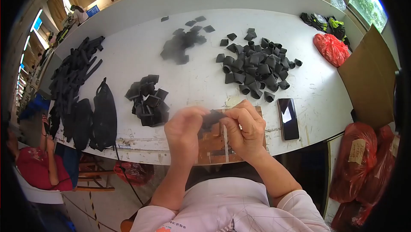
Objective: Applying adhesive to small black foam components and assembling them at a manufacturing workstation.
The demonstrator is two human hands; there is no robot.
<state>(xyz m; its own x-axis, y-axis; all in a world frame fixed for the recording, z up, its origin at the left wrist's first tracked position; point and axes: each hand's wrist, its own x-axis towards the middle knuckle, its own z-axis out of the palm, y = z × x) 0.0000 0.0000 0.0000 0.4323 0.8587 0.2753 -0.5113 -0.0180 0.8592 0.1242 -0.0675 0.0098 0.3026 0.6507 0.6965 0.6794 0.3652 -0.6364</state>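
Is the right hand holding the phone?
No, the phone lies on the white table, while the right hand pinches a black piece.

A black rectangular smartphone (293,125) with a glossy screen lies on the tabletop just right of the right hand (249,128). Beyond that hand and farther right, a crumpled bright-red plastic bag (332,50) rests near an upright brown cardboard panel (371,77); a glass window (366,2) lies farther still. Bulging dark-red plastic bags (352,172) sit lower, to the same hand's right. Well left of the left hand (184,131), a person in a red shirt (40,168) appears beside a brown wooden stool (95,173).
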